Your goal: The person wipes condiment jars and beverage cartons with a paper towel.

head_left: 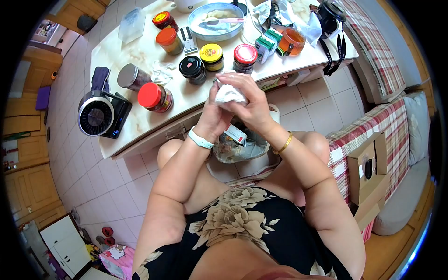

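Both hands meet over the table's front edge around a crumpled white tissue (230, 94). My left hand (216, 114), with a pale band at the wrist, is closed on the tissue from the left. Curled over its top and right side is my right hand (252, 100), below which a gold bracelet circles the wrist. A small dark bit shows by the left fingertips; I cannot tell what it is. Just beyond the hands stand a black-lidded jar (192, 70), a yellow-lidded jar (212, 57) and a red-lidded jar (245, 59). Beneath them is a lined bin (254, 150) with rubbish in it.
On the marble-look table (135, 132) are a small fan (97, 115), several more jars, a glass bowl (216, 35) with a pink-handled knife, green-white boxes (268, 45), an amber cup (292, 41) and a camera (331, 17). An open cardboard box (361, 172) sits on the sofa at right.
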`<state>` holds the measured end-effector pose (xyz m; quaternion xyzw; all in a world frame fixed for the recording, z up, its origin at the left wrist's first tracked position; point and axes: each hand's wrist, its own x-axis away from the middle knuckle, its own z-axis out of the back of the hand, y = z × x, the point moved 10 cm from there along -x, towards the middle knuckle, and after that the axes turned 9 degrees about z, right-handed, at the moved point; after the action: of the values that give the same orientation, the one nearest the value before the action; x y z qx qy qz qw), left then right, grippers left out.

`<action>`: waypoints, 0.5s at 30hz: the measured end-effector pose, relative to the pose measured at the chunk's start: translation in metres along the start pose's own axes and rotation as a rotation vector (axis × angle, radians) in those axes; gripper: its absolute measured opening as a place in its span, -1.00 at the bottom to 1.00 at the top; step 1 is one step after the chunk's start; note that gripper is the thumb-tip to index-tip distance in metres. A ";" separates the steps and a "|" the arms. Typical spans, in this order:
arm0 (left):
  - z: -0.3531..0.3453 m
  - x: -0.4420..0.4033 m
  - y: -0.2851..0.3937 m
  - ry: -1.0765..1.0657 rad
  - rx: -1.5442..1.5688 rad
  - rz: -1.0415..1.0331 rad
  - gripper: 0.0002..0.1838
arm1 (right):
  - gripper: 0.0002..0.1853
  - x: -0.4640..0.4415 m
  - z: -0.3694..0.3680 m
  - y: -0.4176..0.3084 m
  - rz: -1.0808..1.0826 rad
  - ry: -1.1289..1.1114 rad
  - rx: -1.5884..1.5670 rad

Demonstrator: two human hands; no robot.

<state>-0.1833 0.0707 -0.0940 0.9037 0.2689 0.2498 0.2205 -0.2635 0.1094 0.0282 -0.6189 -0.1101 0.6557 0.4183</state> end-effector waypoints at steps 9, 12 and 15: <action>-0.018 0.003 0.006 -0.185 -0.114 0.037 -0.37 | -0.42 0.027 0.056 0.074 -0.527 0.485 -0.434; -0.028 0.002 0.007 -0.297 0.038 0.061 -0.41 | -0.50 0.037 0.063 0.093 -0.627 0.575 -0.515; -0.036 0.002 0.005 -0.399 0.113 0.109 -0.36 | -0.53 0.038 0.062 0.087 -0.604 0.565 -0.442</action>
<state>-0.2005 0.0775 -0.0625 0.9593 0.1844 0.0619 0.2045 -0.3509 0.1040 -0.0439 -0.7877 -0.3041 0.2710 0.4621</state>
